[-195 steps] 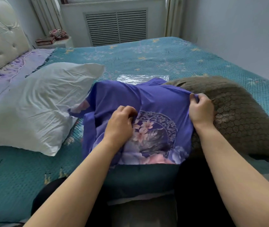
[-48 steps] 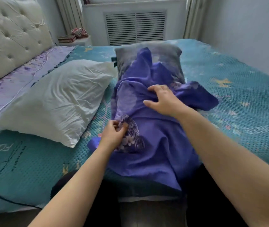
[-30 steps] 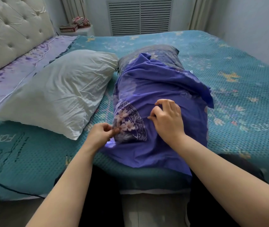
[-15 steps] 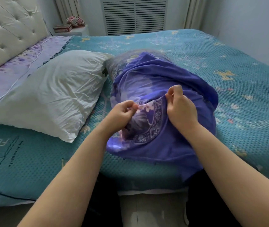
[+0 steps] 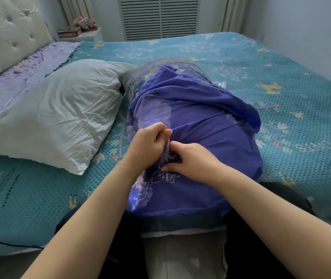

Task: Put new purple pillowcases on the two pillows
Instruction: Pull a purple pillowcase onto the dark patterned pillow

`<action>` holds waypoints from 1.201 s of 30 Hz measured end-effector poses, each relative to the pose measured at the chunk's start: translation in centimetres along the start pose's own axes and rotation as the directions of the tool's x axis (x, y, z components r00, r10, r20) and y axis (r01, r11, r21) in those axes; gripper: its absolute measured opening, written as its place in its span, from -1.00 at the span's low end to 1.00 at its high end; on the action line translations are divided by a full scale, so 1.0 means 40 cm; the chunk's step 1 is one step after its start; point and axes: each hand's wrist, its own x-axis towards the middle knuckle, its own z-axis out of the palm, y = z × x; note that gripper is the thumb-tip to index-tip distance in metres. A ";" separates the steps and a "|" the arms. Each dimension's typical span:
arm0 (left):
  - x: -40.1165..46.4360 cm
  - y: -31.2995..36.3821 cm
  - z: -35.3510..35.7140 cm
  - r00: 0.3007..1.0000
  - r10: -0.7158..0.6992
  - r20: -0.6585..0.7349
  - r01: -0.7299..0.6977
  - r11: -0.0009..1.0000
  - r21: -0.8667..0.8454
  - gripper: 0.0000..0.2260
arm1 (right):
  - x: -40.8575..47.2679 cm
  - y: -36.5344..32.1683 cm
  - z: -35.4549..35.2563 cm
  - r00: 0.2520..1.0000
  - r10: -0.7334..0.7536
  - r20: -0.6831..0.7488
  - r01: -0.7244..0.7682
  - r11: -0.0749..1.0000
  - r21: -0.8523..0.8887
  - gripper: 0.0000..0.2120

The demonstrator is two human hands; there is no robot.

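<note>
Both bare forearms extend forward from the lower edge of the view and converge at centre. The left hand (image 5: 148, 143) is fisted, fingers curled, thumb uppermost, gripping a bunched fold of purple fabric (image 5: 196, 125). The right hand (image 5: 190, 161) lies palm-down just beside it, fingers curled into the same fold, knuckles nearly touching.
</note>
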 end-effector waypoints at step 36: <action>-0.101 0.018 0.071 0.910 -0.372 0.185 0.407 0.886 -0.222 -0.73 | -0.073 0.043 0.026 0.714 0.530 -0.459 -0.363 0.839 0.405 -0.81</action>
